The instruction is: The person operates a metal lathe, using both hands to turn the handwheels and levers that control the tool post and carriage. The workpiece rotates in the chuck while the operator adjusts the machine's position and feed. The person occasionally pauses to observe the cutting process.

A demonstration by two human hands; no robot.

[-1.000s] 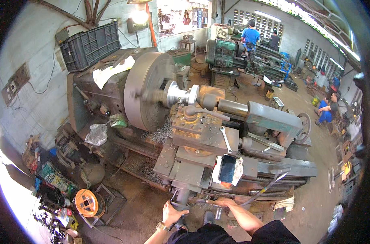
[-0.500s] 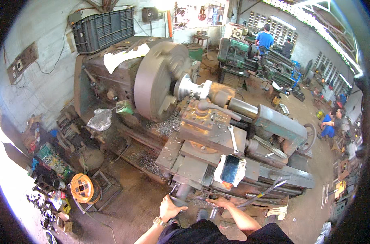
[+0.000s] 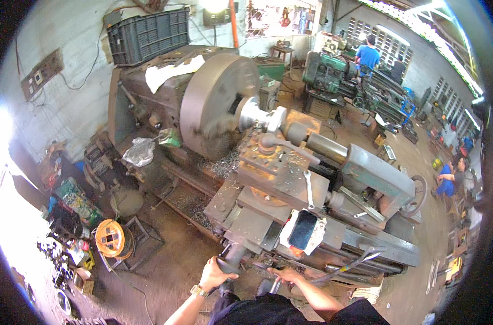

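I stand at a large metal lathe. My left hand (image 3: 216, 275), a watch on its wrist, is closed around the rim of a dark handwheel (image 3: 228, 265) at the front of the carriage. To its right, my right hand (image 3: 285, 275) is closed on a handle of the carriage controls, partly hidden by its fingers. Beyond them, a shiny turned workpiece (image 3: 253, 117) sits between the big chuck (image 3: 211, 105), blurred as if spinning, and the tailstock (image 3: 374, 170). The tool post (image 3: 276, 154) with its clamp lever stands close in front of the workpiece.
On the carriage lie a wrench (image 3: 310, 190) and a phone (image 3: 303, 229) on a white cloth (image 3: 318, 233). Metal chips (image 3: 225, 165) cover the bed. An orange spool (image 3: 110, 239) stands at left. A person in blue (image 3: 368, 54) is near a green lathe (image 3: 325, 73) behind.
My view has turned slightly, so the machine's far parts sit lower and further right. Both hands stay on the same controls; the chuck's jaws appear blurred differently.
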